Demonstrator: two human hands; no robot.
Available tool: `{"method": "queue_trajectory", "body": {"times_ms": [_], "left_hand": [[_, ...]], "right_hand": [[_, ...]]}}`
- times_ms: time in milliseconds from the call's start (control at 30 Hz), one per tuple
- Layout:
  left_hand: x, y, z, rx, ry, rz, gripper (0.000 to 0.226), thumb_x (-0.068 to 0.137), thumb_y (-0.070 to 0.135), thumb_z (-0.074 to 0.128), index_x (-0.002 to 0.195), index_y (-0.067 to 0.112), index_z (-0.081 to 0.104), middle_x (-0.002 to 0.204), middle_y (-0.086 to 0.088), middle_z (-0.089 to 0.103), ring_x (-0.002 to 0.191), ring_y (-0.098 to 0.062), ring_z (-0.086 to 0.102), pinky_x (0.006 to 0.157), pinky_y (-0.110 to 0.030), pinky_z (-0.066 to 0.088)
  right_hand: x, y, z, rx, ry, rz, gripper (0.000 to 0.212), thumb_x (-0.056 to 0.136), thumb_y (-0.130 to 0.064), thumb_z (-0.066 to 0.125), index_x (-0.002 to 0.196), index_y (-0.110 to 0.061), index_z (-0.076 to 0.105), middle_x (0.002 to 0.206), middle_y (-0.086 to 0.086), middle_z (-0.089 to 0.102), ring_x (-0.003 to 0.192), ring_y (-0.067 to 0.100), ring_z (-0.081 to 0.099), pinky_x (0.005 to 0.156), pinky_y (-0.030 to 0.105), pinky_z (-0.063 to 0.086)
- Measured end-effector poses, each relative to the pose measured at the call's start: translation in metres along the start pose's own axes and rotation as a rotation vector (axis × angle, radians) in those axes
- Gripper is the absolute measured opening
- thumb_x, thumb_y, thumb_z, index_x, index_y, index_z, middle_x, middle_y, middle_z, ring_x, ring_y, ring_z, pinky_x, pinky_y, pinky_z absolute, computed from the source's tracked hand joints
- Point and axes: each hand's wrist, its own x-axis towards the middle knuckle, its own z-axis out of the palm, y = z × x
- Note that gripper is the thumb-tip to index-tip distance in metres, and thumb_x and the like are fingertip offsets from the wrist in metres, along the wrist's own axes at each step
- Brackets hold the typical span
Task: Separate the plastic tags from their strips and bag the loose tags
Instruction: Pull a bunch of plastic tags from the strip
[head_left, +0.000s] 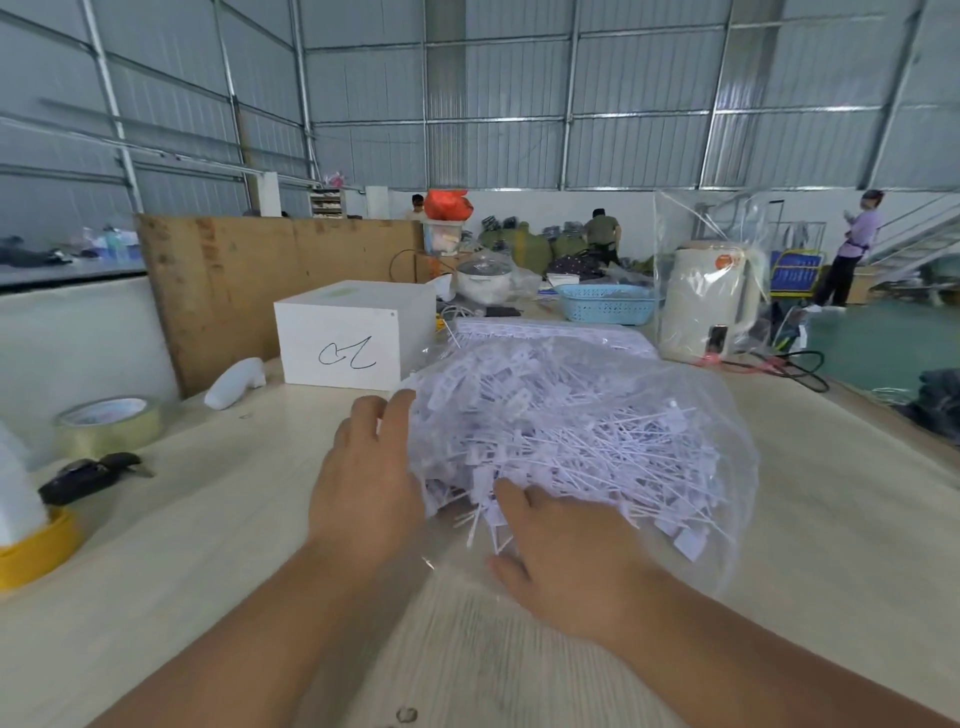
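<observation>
A clear plastic bag (727, 415) lies on the pale table (208, 597), stuffed with several loose white plastic tags (571, 431). My left hand (366, 478) rests against the bag's left side with its fingers spread up along it. My right hand (561, 551) lies at the bag's near edge, its fingers among tags that spill out there. Behind the bag lies a flat stack of white tag strips (545, 332), partly hidden by the bag.
A white box (353, 332) with a black scribble stands behind the bag on the left. A tape roll (111, 423), black keys (88, 475) and a yellow-based object (31, 545) sit at the left. A blue basket (605, 304) and a bagged kettle (711, 301) stand at the back right.
</observation>
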Motion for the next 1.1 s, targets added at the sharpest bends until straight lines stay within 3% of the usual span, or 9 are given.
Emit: {"method": "queue_trajectory", "body": {"times_ms": [367,467,567,633,767,867,967,1033,1100], "left_hand": [[0.004,-0.009,-0.034,-0.421,0.231,0.311,0.045,0.069,-0.006,0.042,0.105,0.013,0.06,0.103,0.009,0.053,0.084,0.002,0.051,0.07,-0.005,0.037],[0.003,-0.011,-0.033,-0.432,0.176,0.264,0.029,0.078,0.016,0.046,0.104,0.018,0.06,0.09,0.01,0.057,0.077,-0.002,0.05,0.068,-0.009,0.035],[0.005,-0.009,-0.025,-0.347,0.161,0.177,0.041,0.081,0.045,0.059,0.118,0.028,0.051,0.099,0.015,0.05,0.089,0.0,0.045,0.078,-0.008,0.034],[0.007,-0.006,-0.02,-0.284,0.126,0.157,0.044,0.079,0.034,0.07,0.118,0.023,0.055,0.102,0.009,0.051,0.092,-0.009,0.048,0.081,-0.021,0.043],[0.007,-0.003,-0.024,-0.271,0.077,0.341,0.013,0.074,0.009,0.054,0.08,0.014,0.064,0.074,0.006,0.058,0.069,-0.015,0.053,0.064,-0.031,0.046],[0.006,-0.01,-0.029,-0.32,-0.281,0.297,0.018,0.078,0.022,0.044,0.069,0.018,0.059,0.069,0.008,0.057,0.066,-0.009,0.053,0.065,-0.035,0.048],[0.007,-0.018,-0.027,-0.253,-0.457,0.217,0.021,0.085,0.019,0.048,0.066,0.014,0.055,0.069,0.004,0.057,0.066,-0.012,0.055,0.067,-0.04,0.049],[0.006,-0.016,-0.025,-0.243,-0.441,0.215,0.024,0.087,0.022,0.051,0.064,0.016,0.049,0.068,0.004,0.054,0.068,-0.016,0.053,0.066,-0.038,0.048],[0.003,-0.009,-0.023,-0.224,-0.345,0.299,0.023,0.083,0.037,0.06,0.069,0.024,0.048,0.075,0.009,0.051,0.075,-0.013,0.05,0.07,-0.033,0.045]], "right_hand": [[0.027,0.021,0.016,-0.117,-0.033,0.113,0.03,0.085,-0.014,0.052,0.112,-0.02,0.041,0.094,-0.001,0.063,0.076,0.023,0.064,0.051,0.028,0.031],[0.028,0.022,0.011,0.025,-0.045,0.113,0.01,0.091,-0.035,0.044,0.096,-0.028,0.04,0.085,-0.006,0.058,0.077,0.022,0.06,0.056,0.028,0.036],[0.024,0.02,-0.007,0.151,-0.11,0.176,0.026,0.085,-0.051,0.045,0.103,-0.035,0.052,0.086,-0.009,0.059,0.083,0.018,0.06,0.063,0.028,0.044],[0.017,0.015,-0.02,0.071,-0.12,0.171,0.036,0.083,-0.056,0.047,0.115,-0.038,0.05,0.088,-0.01,0.057,0.084,0.017,0.059,0.062,0.028,0.043],[0.004,-0.002,-0.037,-0.14,-0.019,0.133,0.021,0.093,-0.042,0.041,0.102,-0.026,0.052,0.071,-0.007,0.035,0.066,0.019,0.044,0.05,0.026,0.026],[0.001,-0.004,-0.047,-0.208,0.318,0.062,0.014,0.075,-0.022,0.067,0.084,-0.015,0.059,0.068,-0.001,0.048,0.055,0.023,0.049,0.047,0.025,0.029],[0.008,0.003,-0.051,-0.263,0.609,0.045,0.04,0.059,-0.005,0.071,0.098,-0.004,0.063,0.097,0.017,0.059,0.084,0.035,0.052,0.07,0.045,0.042],[0.016,0.011,-0.052,-0.343,0.551,0.103,0.053,0.062,-0.007,0.072,0.115,-0.003,0.063,0.118,0.023,0.058,0.107,0.041,0.049,0.093,0.055,0.038],[0.022,0.016,-0.051,-0.376,0.407,0.146,0.036,0.064,-0.007,0.077,0.099,-0.006,0.07,0.103,0.018,0.067,0.101,0.04,0.059,0.099,0.057,0.041]]}}
